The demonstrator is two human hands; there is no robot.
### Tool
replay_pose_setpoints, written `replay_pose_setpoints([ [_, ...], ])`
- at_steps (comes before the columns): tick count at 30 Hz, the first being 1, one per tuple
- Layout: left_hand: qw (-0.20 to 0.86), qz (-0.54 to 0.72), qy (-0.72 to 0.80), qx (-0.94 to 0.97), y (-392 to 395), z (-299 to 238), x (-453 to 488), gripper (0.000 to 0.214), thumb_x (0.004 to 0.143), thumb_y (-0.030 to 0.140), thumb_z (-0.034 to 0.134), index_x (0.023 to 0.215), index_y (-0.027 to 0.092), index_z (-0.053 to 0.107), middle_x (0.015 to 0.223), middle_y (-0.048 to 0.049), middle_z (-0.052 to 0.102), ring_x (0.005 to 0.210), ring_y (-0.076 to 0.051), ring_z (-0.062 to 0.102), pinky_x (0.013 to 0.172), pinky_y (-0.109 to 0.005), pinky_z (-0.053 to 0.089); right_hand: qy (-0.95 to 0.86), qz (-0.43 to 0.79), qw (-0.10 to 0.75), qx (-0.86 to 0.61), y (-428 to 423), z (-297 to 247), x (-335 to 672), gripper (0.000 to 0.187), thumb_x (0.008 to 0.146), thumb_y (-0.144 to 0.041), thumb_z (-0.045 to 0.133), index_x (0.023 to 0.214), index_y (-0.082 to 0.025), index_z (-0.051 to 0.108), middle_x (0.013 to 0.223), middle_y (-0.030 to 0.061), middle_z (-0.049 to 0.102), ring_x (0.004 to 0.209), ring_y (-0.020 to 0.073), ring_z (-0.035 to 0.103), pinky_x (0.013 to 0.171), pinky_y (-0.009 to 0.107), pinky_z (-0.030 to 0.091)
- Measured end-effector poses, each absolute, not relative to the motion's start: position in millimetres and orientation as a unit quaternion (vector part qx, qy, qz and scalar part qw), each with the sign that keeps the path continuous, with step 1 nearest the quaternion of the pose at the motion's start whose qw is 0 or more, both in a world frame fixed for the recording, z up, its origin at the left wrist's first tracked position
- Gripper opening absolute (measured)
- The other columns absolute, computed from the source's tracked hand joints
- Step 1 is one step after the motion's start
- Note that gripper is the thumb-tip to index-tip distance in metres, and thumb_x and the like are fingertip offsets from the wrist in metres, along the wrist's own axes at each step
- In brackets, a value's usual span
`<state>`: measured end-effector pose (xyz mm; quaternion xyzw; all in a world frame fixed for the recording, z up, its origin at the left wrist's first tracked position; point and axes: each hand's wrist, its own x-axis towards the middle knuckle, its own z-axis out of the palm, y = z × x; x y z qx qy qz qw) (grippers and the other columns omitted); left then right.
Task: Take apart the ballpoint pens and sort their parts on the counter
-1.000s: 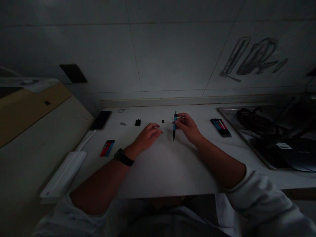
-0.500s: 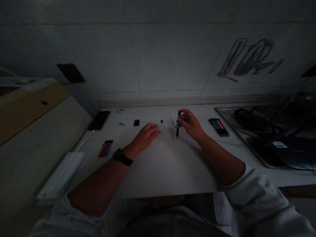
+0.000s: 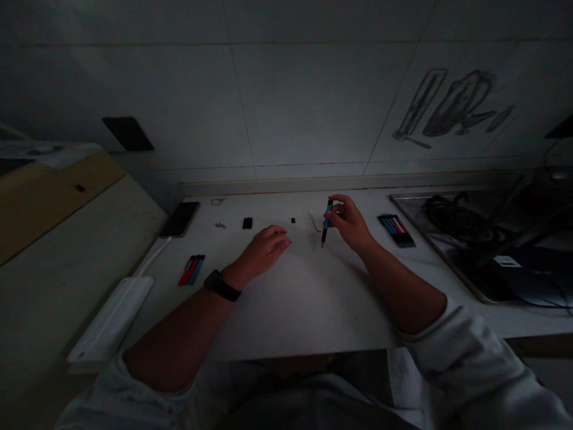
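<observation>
The scene is dim. My right hand [image 3: 348, 222] grips a blue and black pen [image 3: 326, 224] near its top, holding it almost upright with its tip on the white counter [image 3: 295, 292]. My left hand [image 3: 267, 246], with a black watch [image 3: 221, 285] on the wrist, rests palm down on the counter to the left of the pen, its fingers loosely curled and nothing visible in them. Thin pale rods [image 3: 314, 219] lie just left of the pen. A small black part [image 3: 293, 220] sits behind my left hand.
A row of coloured pens [image 3: 396, 230] lies right of my right hand. Red and blue pens [image 3: 191, 269], a phone [image 3: 180, 218] with a white cable, small black parts [image 3: 247, 223] and a white flat device [image 3: 111, 317] lie to the left. A tray [image 3: 487, 251] with cables stands at right.
My right hand has shifted slightly right and away with the pen, tilting its top to the right. My left hand has stayed resting in the same place.
</observation>
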<state>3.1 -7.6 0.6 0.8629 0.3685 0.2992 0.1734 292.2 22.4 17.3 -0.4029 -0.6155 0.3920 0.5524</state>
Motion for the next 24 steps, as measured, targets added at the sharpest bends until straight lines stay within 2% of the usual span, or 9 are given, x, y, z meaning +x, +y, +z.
replay_pose_setpoints([
  [16, 0.156, 0.286, 0.361, 0.874, -5, -5, 3, 0.037, 0.108, 0.043, 0.045, 0.109, 0.023, 0.076, 0.124, -0.0099, 0.066, 0.116, -0.024, 0.064, 0.105, -0.046, 0.053, -0.608, 0.386, 0.562, -0.408, 25, 18, 297, 0.047, 0.083, -0.045, 0.075, 0.123, -0.032, 0.054, 0.087, -0.0036, 0.055, 0.077, 0.0154, 0.061, 0.072, 0.039, 0.064],
  [24, 0.153, 0.279, 0.359, 0.877, -6, -3, 2, 0.036, 0.108, 0.043, 0.044, 0.108, 0.023, 0.075, 0.123, -0.009, 0.065, 0.115, -0.023, 0.064, 0.104, -0.045, 0.053, -0.575, 0.351, 0.605, -0.425, 29, 30, 317, 0.047, 0.081, -0.042, 0.076, 0.122, -0.035, 0.055, 0.09, -0.0026, 0.057, 0.081, 0.0174, 0.064, 0.074, 0.039, 0.064],
])
